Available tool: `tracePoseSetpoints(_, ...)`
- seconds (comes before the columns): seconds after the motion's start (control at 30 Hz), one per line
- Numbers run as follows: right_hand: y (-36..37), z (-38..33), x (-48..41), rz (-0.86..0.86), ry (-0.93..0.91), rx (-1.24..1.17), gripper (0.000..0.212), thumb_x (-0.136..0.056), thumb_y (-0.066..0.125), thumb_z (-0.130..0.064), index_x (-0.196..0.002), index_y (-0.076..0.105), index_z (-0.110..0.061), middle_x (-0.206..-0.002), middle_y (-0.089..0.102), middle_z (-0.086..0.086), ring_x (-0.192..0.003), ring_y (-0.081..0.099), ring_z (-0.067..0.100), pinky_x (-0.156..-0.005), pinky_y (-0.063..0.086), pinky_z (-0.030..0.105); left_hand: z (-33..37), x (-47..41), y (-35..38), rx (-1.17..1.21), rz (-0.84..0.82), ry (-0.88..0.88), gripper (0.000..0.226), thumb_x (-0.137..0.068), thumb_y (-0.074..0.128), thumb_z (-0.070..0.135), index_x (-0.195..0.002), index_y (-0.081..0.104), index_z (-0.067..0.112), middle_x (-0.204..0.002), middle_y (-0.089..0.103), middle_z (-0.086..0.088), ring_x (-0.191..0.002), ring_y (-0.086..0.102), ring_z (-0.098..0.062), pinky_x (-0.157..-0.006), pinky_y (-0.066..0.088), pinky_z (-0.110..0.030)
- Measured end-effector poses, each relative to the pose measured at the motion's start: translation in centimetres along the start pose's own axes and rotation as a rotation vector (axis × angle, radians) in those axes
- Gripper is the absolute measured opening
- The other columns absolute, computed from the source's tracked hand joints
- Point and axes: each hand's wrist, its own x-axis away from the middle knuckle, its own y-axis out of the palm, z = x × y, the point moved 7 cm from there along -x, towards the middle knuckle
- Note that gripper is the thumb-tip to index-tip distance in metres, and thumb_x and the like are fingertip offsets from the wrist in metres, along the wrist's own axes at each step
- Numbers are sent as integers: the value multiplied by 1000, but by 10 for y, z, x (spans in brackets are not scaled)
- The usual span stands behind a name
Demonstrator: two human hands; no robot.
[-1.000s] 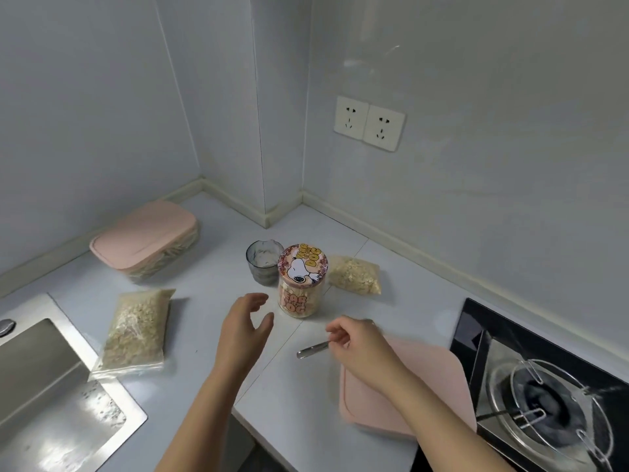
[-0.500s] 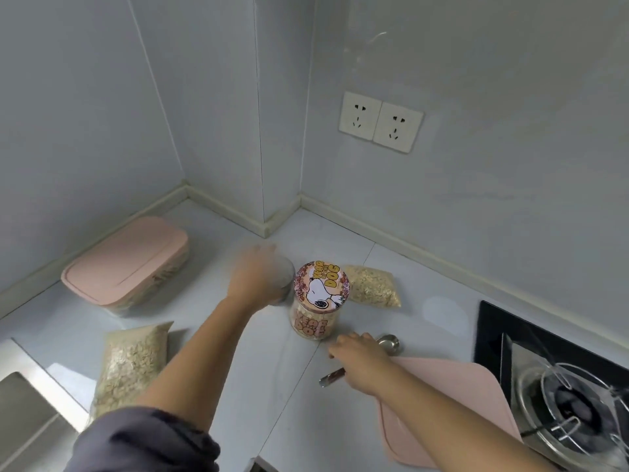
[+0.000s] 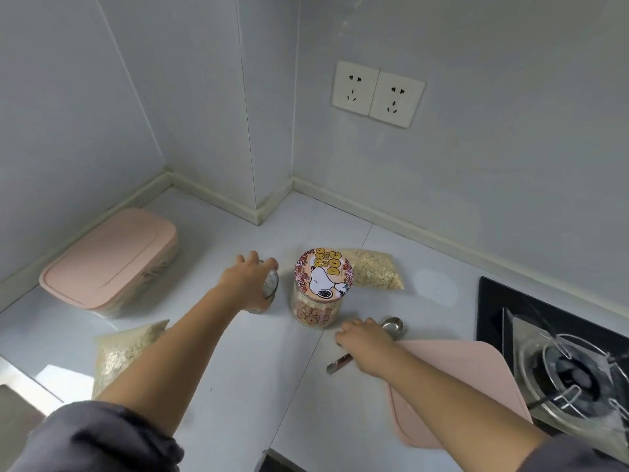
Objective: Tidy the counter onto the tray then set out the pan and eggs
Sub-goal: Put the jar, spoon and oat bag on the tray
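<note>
Since a second ago the left hand (image 3: 247, 283) has left its place in front of the jar (image 3: 321, 288) and gone forward to the small glass (image 3: 271, 287), which it now grips from the side with fingers and thumb curled round it. Whether the glass is lifted off the counter (image 3: 218, 356) I cannot tell. The right hand (image 3: 366, 342) stays on the spoon (image 3: 391, 326), fingers curled down over the handle; the spoon now lies with its bowl toward the wall and its handle end toward the person, just at the edge of the pink tray (image 3: 459, 379). The jar stands between the two hands, just beside the glass. Behind it lies a bag of oats (image 3: 374, 270); a second bag (image 3: 122, 350) lies under the left forearm, near a pink-lidded box (image 3: 109, 258). At the right is the stove (image 3: 561, 373).
</note>
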Motion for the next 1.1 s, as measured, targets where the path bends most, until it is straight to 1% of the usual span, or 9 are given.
tracePoseSetpoints(0.13,-3,-5,0,17,-38,52,37,-83,55,4,-117,51,-9,-122,53,12,-116,50,32,-88,38,40,-1,51,7,-72,18,78,65,-72,66,43,-131,39,35,-120,39,0,-105,43,-24,-73,48,-31)
tracePoseSetpoints(0.33,-5,-15,5,-7,-130,110,36,-82,56,6,-115,51,-8,-118,56,11,-111,53,31,-85,39,39,22,107,22,-134,7,285,75,-69,70,40,-134,32,39,-130,37,2,-109,41,-19,-80,48,-27)
tracePoseSetpoints(0.43,-16,-20,11,27,-155,71,37,-80,56,9,-113,51,-7,-118,55,12,-111,53,32,-83,40,39,30,119,30,-122,2,343,77,-68,71,39,-134,29,42,-133,35,2,-112,40,-19,-82,47,-27)
tracePoseSetpoints(0.53,-29,-20,19,127,-152,-49,35,-82,52,8,-113,52,-8,-119,51,11,-111,50,30,-71,36,37,34,124,35,-132,14,386,80,-68,71,39,-134,25,43,-136,33,2,-116,37,-20,-85,46,-28)
tracePoseSetpoints(0.67,-55,-14,37,325,-121,-300,19,-91,47,-7,-105,58,-14,-113,52,5,-100,55,27,-70,45,37,33,124,35,-113,55,419,80,-71,70,41,-138,25,42,-140,31,2,-122,35,-20,-90,46,-28)
tracePoseSetpoints(0.77,-72,-5,56,472,-32,-619,13,-94,50,-15,-95,62,-14,-107,56,-2,-87,60,21,-76,49,36,26,124,37,14,111,390,82,-71,70,46,-141,27,42,-142,30,4,-127,34,-19,-95,45,-28)
tracePoseSetpoints(0.9,-83,1,79,680,120,-1274,21,-91,56,-2,-82,63,-20,-84,64,-5,-73,68,9,-72,55,25,7,140,45,459,240,206,103,-67,79,46,-145,12,48,-148,20,10,-132,36,-11,-98,44,-26)
tracePoseSetpoints(0.97,-79,-3,83,727,186,-1523,24,-92,54,3,-83,62,-18,-77,66,0,-68,69,8,-69,56,22,-2,150,56,705,315,83,112,-64,86,37,-148,11,42,-141,30,11,-125,43,-4,-99,40,-23)
tracePoseSetpoints(1.1,-71,-14,83,786,287,-1769,15,-95,53,-1,-88,61,-12,-77,69,4,-74,71,20,-72,59,31,-3,157,85,1086,367,-148,115,-59,90,20,-146,17,39,-125,51,15,-114,52,9,-96,40,-16)
